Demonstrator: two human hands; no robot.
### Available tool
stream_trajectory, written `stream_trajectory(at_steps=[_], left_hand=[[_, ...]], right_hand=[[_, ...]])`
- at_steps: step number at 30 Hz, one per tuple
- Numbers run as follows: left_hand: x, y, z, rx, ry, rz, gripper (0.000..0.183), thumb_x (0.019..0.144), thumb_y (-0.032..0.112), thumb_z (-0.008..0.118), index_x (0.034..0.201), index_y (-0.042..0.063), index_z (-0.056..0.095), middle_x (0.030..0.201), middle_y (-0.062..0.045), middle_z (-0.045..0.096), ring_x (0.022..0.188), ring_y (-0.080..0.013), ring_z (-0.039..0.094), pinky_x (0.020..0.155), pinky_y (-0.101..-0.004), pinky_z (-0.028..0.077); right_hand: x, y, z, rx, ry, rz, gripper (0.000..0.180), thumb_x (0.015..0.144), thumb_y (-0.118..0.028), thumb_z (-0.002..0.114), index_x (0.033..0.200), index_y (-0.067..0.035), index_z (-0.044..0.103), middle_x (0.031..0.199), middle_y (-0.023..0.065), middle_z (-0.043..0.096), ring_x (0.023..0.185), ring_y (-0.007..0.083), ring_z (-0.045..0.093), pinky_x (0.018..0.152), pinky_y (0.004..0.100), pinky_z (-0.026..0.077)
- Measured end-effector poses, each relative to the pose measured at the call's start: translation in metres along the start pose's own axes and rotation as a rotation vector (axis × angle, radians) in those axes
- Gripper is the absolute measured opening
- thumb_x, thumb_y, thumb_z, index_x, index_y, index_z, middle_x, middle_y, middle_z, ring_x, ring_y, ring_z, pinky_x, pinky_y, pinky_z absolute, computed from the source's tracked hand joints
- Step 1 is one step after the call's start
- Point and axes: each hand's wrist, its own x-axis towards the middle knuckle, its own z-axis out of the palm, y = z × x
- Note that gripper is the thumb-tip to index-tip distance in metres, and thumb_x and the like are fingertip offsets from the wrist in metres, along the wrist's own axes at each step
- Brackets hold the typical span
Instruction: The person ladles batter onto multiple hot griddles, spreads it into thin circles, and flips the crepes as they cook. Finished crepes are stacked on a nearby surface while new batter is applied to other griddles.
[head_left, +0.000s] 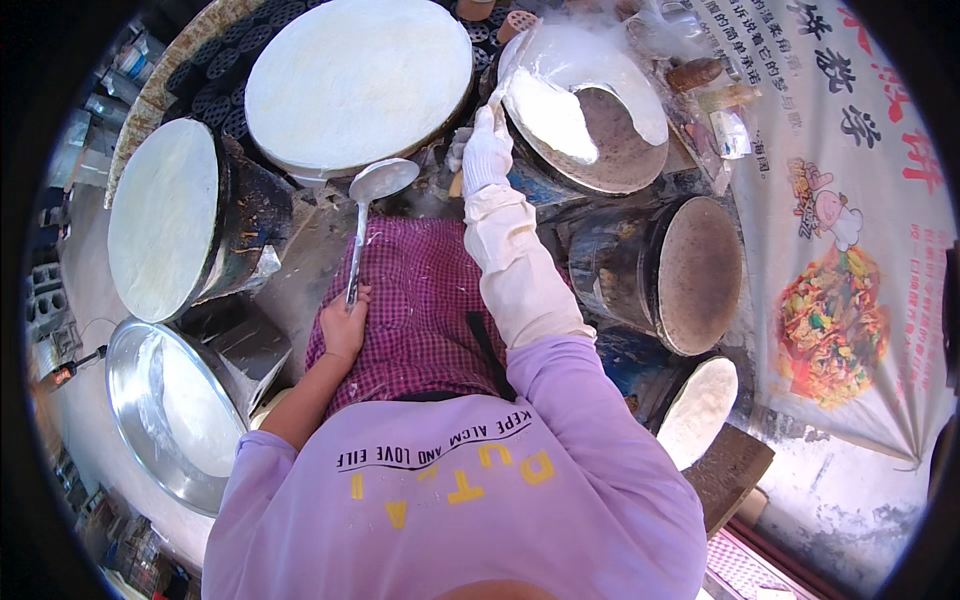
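My left hand (346, 327) grips the handle of a metal ladle (384, 180), whose bowl is coated with pale batter. My right hand (487, 148), in a white knitted glove with a cream sleeve cover, is closed on the end of a thin batter spreader (517, 58). The spreader lies over a round griddle (626, 169) at the upper right. White batter (551, 112) covers part of that griddle in a curved band, while brown surface shows at its lower right. Steam blurs the griddle's far side. A large griddle covered with a pale batter sheet (358, 86) stands to the left.
Another batter-covered griddle (161, 221) stands at left, above a metal basin (124, 420) of batter. At right are a bare brown griddle (699, 276) and one bearing a pale sheet (697, 412). Perforated coal briquettes (217, 112) lie behind. A printed banner (847, 210) hangs at far right.
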Motion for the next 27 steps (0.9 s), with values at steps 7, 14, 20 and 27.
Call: stream_trajectory(at_steps=[7,14,20,27], left_hand=[[0.002,-0.006,-0.004,0.0,0.014,0.008,0.02,0.085,0.011,0.06,0.096,0.0,0.072,0.094,-0.012,0.074,0.084,-0.021,0.07,0.08,-0.0321,0.053],[0.003,0.006,0.001,0.028,-0.038,0.025,0.021,0.086,0.013,0.061,0.098,0.0,0.072,0.094,-0.013,0.073,0.084,-0.0211,0.07,0.079,-0.0322,0.053],[0.002,0.009,0.003,0.058,-0.03,0.027,0.021,0.087,0.015,0.062,0.099,0.002,0.072,0.094,-0.013,0.073,0.084,-0.0231,0.071,0.078,-0.033,0.053],[0.001,0.005,0.012,0.092,-0.048,0.087,0.02,0.086,0.015,0.062,0.097,0.002,0.072,0.093,-0.012,0.073,0.083,-0.0222,0.07,0.078,-0.0328,0.053]], right_hand=[[-0.061,0.0,-0.043,0.303,0.301,0.144,0.042,0.1,-0.03,0.05,0.142,-0.027,0.044,0.074,0.0045,0.053,0.042,0.0115,0.044,0.033,0.0277,0.036],[-0.039,0.02,-0.036,-0.16,-0.01,0.054,0.04,0.101,-0.031,0.05,0.14,-0.024,0.047,0.072,0.0032,0.051,0.046,0.0122,0.047,0.036,0.0284,0.039],[-0.108,-0.009,-0.084,-0.029,0.184,0.153,0.033,0.101,-0.031,0.052,0.133,-0.02,0.051,0.07,0.0018,0.05,0.045,0.0102,0.042,0.037,0.027,0.036],[-0.097,-0.054,-0.151,-0.029,0.13,0.243,0.027,0.103,-0.035,0.047,0.119,-0.013,0.052,0.073,0.0035,0.053,0.047,0.01,0.045,0.038,0.0262,0.039]])
